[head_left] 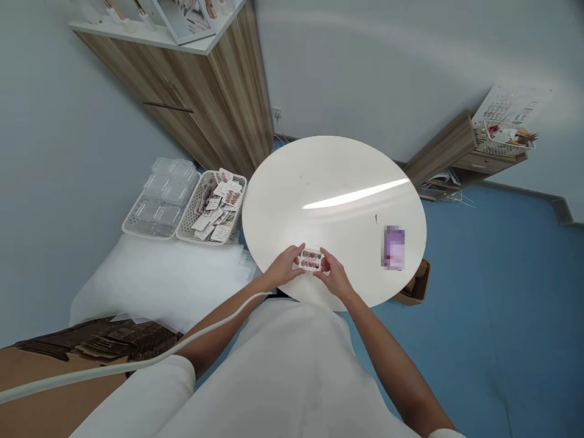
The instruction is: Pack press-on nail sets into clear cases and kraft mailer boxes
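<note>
A small white card (311, 259) with two rows of dark and reddish nail designs is held level above the near edge of the round white table (328, 164). My left hand (286, 266) grips its left edge between thumb and fingers. On the opposite edge, the thumb and fingers of my right hand (335, 275) close round the card. A purple item (393, 247), blurred into blocks, lies on the table to the right.
Left of the table, a white basket (181, 230) holds many cards, beside a tray of clear plastic boxes (159, 198). A white cable (182, 347) crosses my left arm. A cardboard box (422, 286) stands below the table's right edge. A wooden cabinet (228, 91) rises behind.
</note>
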`<move>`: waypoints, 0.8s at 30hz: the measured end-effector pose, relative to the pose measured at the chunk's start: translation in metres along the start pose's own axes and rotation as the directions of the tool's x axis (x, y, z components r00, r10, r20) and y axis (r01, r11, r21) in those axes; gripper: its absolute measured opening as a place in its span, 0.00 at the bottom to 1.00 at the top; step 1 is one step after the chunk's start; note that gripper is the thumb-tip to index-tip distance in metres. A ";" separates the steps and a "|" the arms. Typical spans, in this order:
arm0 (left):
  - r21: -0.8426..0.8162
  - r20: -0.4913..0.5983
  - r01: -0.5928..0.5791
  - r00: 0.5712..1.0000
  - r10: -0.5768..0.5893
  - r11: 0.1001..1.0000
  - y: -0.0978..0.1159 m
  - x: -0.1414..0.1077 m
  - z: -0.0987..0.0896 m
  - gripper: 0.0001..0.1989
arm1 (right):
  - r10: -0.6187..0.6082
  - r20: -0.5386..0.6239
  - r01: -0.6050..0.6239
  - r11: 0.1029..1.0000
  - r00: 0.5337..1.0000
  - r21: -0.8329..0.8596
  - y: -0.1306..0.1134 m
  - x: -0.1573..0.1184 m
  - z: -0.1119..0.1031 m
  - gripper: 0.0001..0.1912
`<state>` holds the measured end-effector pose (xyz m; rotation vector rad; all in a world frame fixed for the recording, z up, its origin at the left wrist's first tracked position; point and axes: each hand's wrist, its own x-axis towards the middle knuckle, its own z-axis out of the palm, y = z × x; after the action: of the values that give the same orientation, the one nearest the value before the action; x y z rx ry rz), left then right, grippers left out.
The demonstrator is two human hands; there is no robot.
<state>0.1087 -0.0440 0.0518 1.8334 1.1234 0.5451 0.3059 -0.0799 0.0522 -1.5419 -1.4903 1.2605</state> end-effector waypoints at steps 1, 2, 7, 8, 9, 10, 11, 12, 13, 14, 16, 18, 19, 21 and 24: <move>0.020 -0.002 0.010 1.000 -0.010 1.000 -0.008 -0.001 -0.004 0.36 | 0.004 -0.001 -0.004 1.000 1.000 -0.030 0.001 0.005 0.009 0.35; 0.040 -0.004 0.028 1.000 -0.028 0.999 -0.017 -0.003 -0.007 0.36 | 0.010 0.004 -0.010 0.998 1.000 -0.062 0.002 0.011 0.018 0.35; 0.117 -0.051 0.156 0.987 -0.151 0.981 -0.060 -0.012 -0.018 0.34 | 0.060 0.053 -0.047 0.975 0.997 -0.216 0.010 0.039 0.069 0.34; 0.120 -0.051 0.179 0.983 -0.174 0.976 -0.067 -0.014 -0.020 0.34 | 0.068 0.056 -0.053 0.970 0.996 -0.238 0.012 0.042 0.079 0.34; 0.123 -0.047 0.200 0.980 -0.195 0.972 -0.074 -0.016 -0.022 0.34 | 0.075 0.053 -0.059 0.963 0.996 -0.264 0.014 0.045 0.089 0.34; 0.131 -0.039 0.215 0.977 -0.211 0.968 -0.081 -0.017 -0.024 0.33 | 0.082 0.046 -0.065 0.953 0.996 -0.295 0.016 0.048 0.098 0.34; 0.149 -0.029 0.225 0.974 -0.223 0.963 -0.086 -0.018 -0.026 0.33 | 0.087 0.037 -0.070 0.941 0.995 -0.331 0.018 0.050 0.106 0.34; 0.178 -0.019 0.232 0.973 -0.232 0.956 -0.091 -0.018 -0.027 0.33 | 0.093 0.029 -0.076 0.927 0.995 -0.368 0.020 0.051 0.113 0.34; 0.215 -0.009 0.236 0.971 -0.239 0.948 -0.095 -0.019 -0.029 0.33 | 0.098 0.020 -0.081 0.912 0.995 -0.401 0.021 0.052 0.119 0.34; 0.254 0.001 0.239 0.969 -0.247 0.937 -0.099 -0.018 -0.030 0.33 | 0.100 0.013 -0.085 0.900 0.995 -0.426 0.022 0.053 0.124 0.34; 0.319 0.017 0.250 0.963 -0.269 0.914 -0.104 -0.017 -0.032 0.33 | 0.101 -0.001 -0.090 0.886 0.995 -0.455 0.023 0.056 0.132 0.34; 0.350 0.032 0.261 0.957 -0.289 0.900 -0.106 -0.016 -0.033 0.34 | 0.115 -0.018 -0.110 0.877 0.993 -0.468 0.023 0.057 0.137 0.35; 0.357 0.036 0.266 0.954 -0.298 0.895 -0.107 -0.016 -0.033 0.34 | 0.129 -0.027 -0.126 0.872 0.991 -0.472 0.022 0.058 0.139 0.36; 0.355 0.028 0.284 0.949 -0.314 0.891 -0.106 -0.018 -0.033 0.35 | 0.169 -0.043 -0.169 0.870 0.985 -0.462 0.021 0.056 0.140 0.39; 0.268 -0.016 0.328 0.942 -0.336 0.906 -0.104 -0.025 -0.034 0.35 | 0.242 -0.072 -0.252 0.911 0.968 -0.327 0.022 0.048 0.139 0.42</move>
<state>0.0224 -0.0302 -0.0188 1.8094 1.5107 0.1703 0.1799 -0.0599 -0.0235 -2.0170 -1.5880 1.1554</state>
